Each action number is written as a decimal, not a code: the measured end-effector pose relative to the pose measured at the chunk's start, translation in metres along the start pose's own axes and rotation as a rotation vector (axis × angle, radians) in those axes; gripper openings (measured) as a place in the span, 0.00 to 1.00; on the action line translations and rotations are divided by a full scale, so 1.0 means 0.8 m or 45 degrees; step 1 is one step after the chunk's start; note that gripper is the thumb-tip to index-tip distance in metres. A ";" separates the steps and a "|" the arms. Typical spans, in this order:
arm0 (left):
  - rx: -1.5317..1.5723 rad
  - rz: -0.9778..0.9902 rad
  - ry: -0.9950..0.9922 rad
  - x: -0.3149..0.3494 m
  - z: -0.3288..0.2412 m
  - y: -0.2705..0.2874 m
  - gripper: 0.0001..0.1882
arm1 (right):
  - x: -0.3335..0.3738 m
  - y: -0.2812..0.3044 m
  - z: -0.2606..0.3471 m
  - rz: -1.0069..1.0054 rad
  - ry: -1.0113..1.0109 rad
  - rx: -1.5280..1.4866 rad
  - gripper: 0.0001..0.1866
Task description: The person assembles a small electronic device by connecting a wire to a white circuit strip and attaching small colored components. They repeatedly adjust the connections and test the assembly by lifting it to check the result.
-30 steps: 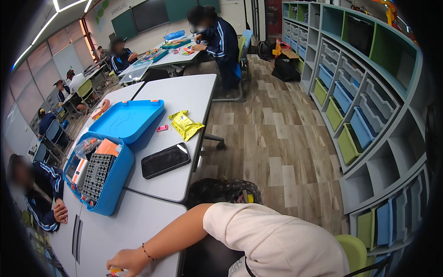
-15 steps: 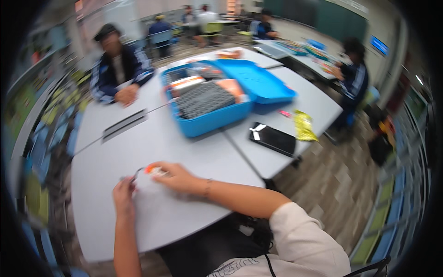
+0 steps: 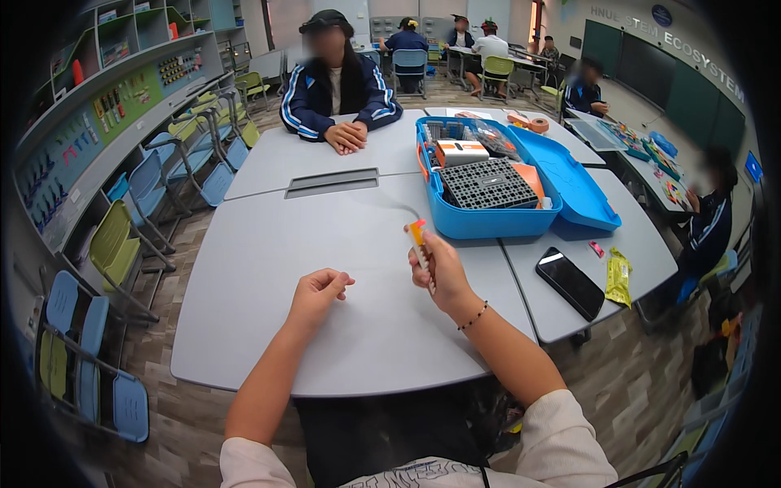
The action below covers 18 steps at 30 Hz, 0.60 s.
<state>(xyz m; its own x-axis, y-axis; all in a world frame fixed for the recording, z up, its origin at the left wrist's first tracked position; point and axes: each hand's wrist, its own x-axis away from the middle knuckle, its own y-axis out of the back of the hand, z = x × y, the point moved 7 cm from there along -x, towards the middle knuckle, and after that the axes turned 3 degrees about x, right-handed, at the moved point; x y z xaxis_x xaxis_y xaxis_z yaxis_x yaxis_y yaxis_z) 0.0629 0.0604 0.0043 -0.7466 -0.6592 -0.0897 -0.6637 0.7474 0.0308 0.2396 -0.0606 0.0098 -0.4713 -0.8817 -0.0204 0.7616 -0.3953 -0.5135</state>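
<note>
My right hand point(image 3: 446, 275) is closed round a narrow orange-and-white plastic piece point(image 3: 418, 236) with a toothed edge and a pinkish-red tip. It is held tilted above the white table point(image 3: 244, 301), just in front of the blue case. From its upper end a thin, blurred grey streak, perhaps a cable, curves off to the left. My left hand point(image 3: 320, 298) hovers over the table to the left, apart from that piece. Its fingers are curled and the thumb presses against them; whether something small is inside is hidden.
An open blue case point(image 3: 488, 225) holds a dark grid plate point(image 3: 488, 185), a white-and-orange box point(image 3: 461, 153) and other parts. A black phone point(image 3: 569, 283) and a yellow wrapper point(image 3: 618, 276) lie at right. Across the table a person point(image 3: 342, 89) sits with folded hands.
My hands have moved apart; before, they were close together with a dark cable between them. The right hand has risen with the orange-and-white piece. The view has turned left.
</note>
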 end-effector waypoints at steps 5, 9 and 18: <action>0.043 -0.069 -0.097 -0.002 0.005 0.015 0.11 | -0.011 0.025 0.016 -0.268 0.304 0.332 0.20; 0.265 -0.047 -0.102 -0.018 0.026 0.029 0.15 | -0.004 -0.029 0.001 0.225 0.617 1.220 0.19; 0.171 0.093 0.039 -0.051 0.066 0.044 0.19 | 0.026 -0.075 -0.025 0.440 0.639 1.604 0.19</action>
<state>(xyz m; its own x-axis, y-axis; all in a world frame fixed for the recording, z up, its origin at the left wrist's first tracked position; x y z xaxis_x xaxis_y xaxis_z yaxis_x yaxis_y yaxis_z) 0.0729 0.1179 -0.0437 -0.7953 -0.6031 -0.0616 -0.5966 0.7966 -0.0972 0.1754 -0.0499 0.0228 -0.0833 -0.9014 -0.4248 0.6267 -0.3789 0.6809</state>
